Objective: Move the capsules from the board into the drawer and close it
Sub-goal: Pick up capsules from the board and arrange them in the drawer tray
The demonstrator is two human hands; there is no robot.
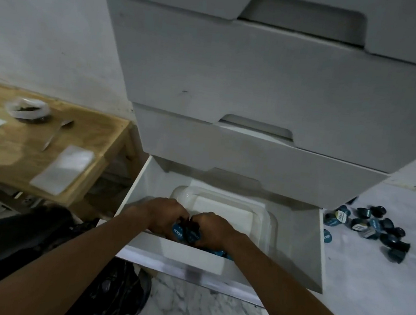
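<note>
The bottom drawer (pixel 295 242) of a white drawer unit stands pulled open. A clear plastic container (pixel 267 216) lies inside it. Both my hands are over the drawer's front left part. My left hand (pixel 163 212) and my right hand (pixel 213 227) are side by side, each gripping dark blue capsules (pixel 184 231) with blue lids. More blue capsules (pixel 220 253) lie in the drawer just under my right wrist. A pile of several dark capsules (pixel 370 227) lies on the white marbled surface (pixel 367 287) to the right of the drawer.
Closed drawers (pixel 260 76) rise above the open one. A low wooden table (pixel 11 153) at left holds a bowl (pixel 28 111), a spoon (pixel 56 134) and a white sheet (pixel 63 169). A black bag (pixel 112 293) lies by my left arm.
</note>
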